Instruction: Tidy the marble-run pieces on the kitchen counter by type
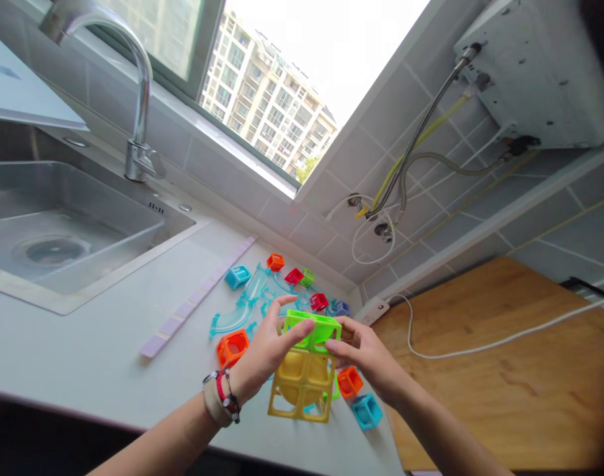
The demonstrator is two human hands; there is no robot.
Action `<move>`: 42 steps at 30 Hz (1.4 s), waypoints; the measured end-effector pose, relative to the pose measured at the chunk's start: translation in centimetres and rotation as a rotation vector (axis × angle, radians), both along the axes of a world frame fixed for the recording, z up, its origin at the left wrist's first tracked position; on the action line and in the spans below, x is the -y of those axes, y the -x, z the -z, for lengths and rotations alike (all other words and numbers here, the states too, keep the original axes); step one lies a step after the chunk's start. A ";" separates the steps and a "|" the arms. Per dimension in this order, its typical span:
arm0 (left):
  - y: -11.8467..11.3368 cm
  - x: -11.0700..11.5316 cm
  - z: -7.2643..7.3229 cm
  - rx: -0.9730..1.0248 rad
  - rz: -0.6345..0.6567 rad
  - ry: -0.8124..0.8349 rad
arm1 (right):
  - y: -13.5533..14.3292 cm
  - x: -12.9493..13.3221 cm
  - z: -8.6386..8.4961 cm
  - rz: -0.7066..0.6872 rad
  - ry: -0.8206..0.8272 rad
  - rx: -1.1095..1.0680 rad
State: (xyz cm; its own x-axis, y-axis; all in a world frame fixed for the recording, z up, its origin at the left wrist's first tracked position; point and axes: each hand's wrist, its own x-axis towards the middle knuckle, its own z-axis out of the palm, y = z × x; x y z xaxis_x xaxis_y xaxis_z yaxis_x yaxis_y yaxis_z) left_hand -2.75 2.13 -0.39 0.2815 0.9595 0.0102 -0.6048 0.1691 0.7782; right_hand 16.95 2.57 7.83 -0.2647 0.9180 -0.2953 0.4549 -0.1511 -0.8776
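Observation:
My left hand point(276, 340), a watch and bracelets on its wrist, has its thumb across the front of green hollow toy blocks point(319, 328). On their other side, my right hand point(364, 350) grips the same blocks with thumb and fingers. Below the green ones and joined to them are yellow hollow blocks point(304, 387) with rounded shapes inside. The joined blocks are held up above the counter. An orange block point(232, 348) lies beside my left wrist. Near my right hand are another orange block point(350, 381) and a blue block point(366, 411).
Behind my hands lie clear blue track pieces point(252, 297), a blue block point(237, 277) and red blocks point(319, 302) on the white counter point(182, 377). A pale strip point(197, 297) runs toward the wall. The sink point(78, 231) is left, a wooden board point(480, 390) right.

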 end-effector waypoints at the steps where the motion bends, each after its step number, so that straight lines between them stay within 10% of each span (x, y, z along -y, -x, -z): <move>1: -0.3 -0.1 0.3 -0.001 0.040 -0.027 | -0.2 0.2 0.4 0.035 -0.024 -0.013; 6: -1.7 -0.5 1.9 -0.036 0.201 -0.182 | -0.9 1.5 1.7 0.094 -0.141 -0.110; 19: -0.4 1.4 0.8 -0.334 -0.310 -0.878 | -2.0 4.9 -1.7 -0.239 -0.693 0.196; 31: -1.1 1.4 0.9 -0.115 0.112 -0.428 | -2.3 4.7 -2.0 -0.099 -0.495 0.109; 42: -0.7 0.8 0.3 0.002 0.242 -0.273 | -1.8 2.8 -1.7 0.161 -0.141 -0.304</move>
